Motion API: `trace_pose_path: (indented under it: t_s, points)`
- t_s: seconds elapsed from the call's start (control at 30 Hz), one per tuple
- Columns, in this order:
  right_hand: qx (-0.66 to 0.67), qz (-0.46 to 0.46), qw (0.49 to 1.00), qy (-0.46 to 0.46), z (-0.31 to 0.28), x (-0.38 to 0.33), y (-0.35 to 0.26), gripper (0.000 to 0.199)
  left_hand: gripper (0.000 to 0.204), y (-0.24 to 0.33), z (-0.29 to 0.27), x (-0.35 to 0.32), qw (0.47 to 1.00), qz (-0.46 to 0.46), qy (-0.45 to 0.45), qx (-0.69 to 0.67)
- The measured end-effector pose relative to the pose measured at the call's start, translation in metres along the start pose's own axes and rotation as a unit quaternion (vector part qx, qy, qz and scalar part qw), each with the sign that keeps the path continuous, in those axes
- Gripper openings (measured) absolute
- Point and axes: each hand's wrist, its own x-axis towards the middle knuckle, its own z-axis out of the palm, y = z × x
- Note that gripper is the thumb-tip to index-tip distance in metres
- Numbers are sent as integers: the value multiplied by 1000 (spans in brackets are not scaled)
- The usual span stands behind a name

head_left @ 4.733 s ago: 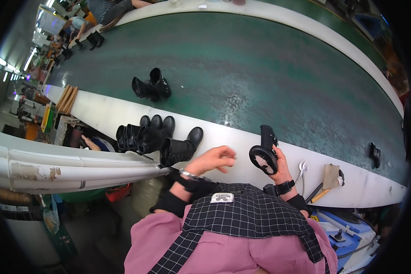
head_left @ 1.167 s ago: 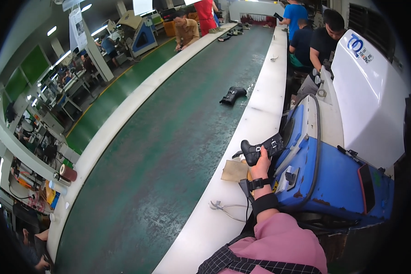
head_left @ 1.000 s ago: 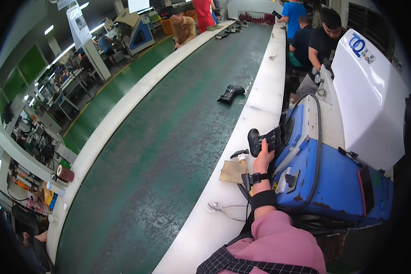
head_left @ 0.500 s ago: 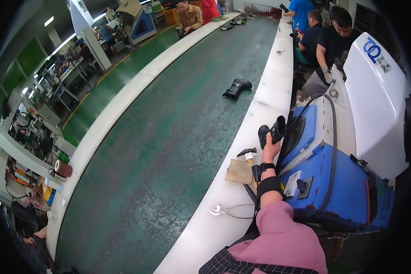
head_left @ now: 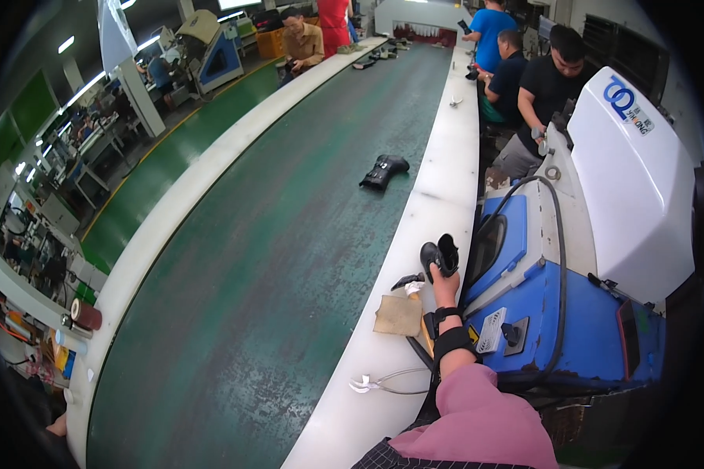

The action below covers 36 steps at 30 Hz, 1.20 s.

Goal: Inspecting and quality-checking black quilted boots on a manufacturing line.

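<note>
The right hand (head_left: 444, 288) is wrapped around a black boot (head_left: 431, 257), over the white worktop (head_left: 422, 223). About a second ago the boot was held sideways, buckles showing; now its opening faces upward. The forearm stretches forward from the lower edge, beside a blue machine (head_left: 516, 309). A hammer (head_left: 407, 281) lies just left of the hand, pincers (head_left: 385, 384) nearer the body.

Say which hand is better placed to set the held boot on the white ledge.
Right, likely: the right hand holds the black boot, seen against the white ledge; the left hand is out of view.
</note>
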Motion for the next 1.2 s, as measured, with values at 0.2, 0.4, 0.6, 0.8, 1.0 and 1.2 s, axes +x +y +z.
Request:
trace_pose_path:
  t_s: [0.2,0.4,0.6,0.8,1.0,1.2]
  points:
    - [-10,1,999,-40,0,-8,8,47,36,7,27,43,999,35,-19,-8]
    - [-23,-40,998,-40,-11,-3,3,36,38,18,56,80,997,68,-25,-18]
    - [-39,-32,994,-94,-19,-4,-6,38,39,22,61,122,995,101,-6,-10]
    - [-49,-1,992,-120,-18,-4,-5,48,40,22,57,140,992,124,9,8]
    - [-41,7,997,-67,-12,-23,-11,54,42,28,49,155,989,146,15,33]
    - [-189,25,980,56,-10,-82,-41,77,43,33,24,160,985,161,11,66]
